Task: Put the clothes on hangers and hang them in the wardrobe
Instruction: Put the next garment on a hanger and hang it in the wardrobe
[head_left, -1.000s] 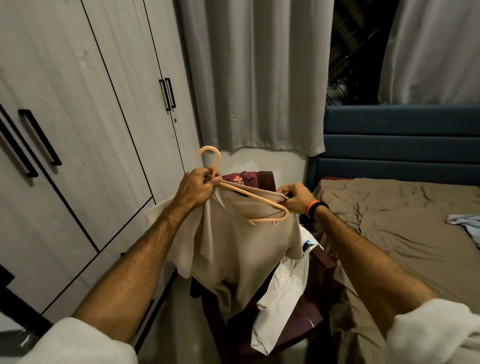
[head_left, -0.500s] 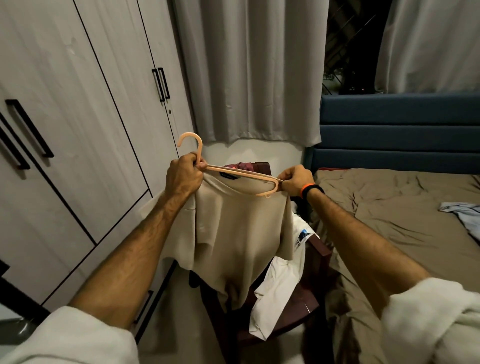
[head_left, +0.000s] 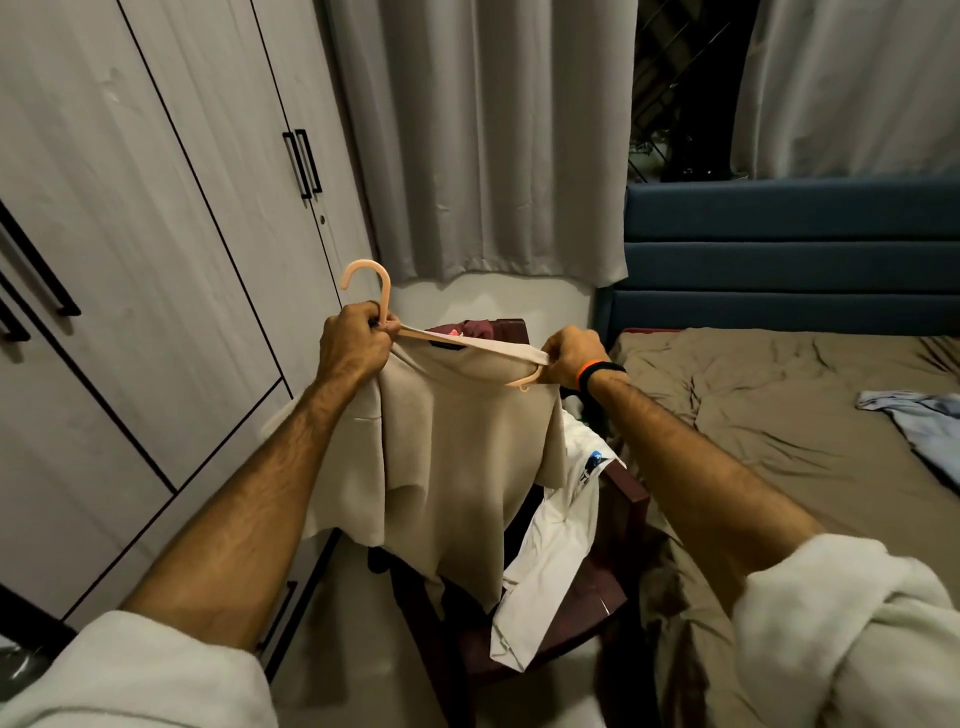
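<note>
A beige shirt (head_left: 457, 457) hangs from a peach plastic hanger (head_left: 382, 291) held in front of me. My left hand (head_left: 356, 345) grips the hanger's neck just below the hook, together with the shirt's collar. My right hand (head_left: 569, 358) pinches the shirt's shoulder over the hanger's right end, whose tip pokes out below the fingers. The wardrobe (head_left: 156, 260) stands at the left with its doors shut. A white garment (head_left: 556, 551) drapes over a dark wooden chair (head_left: 623, 499) below the shirt.
A dark red garment (head_left: 480, 328) lies on the chair's back. The bed (head_left: 779, 426) with a brown sheet fills the right, with a light blue garment (head_left: 919, 415) on it. Grey curtains (head_left: 483, 135) hang behind. A strip of floor runs between wardrobe and chair.
The hanger has levelled out and both hands have risen slightly. My right hand has pulled the shirt's shoulder over the hanger's right end.
</note>
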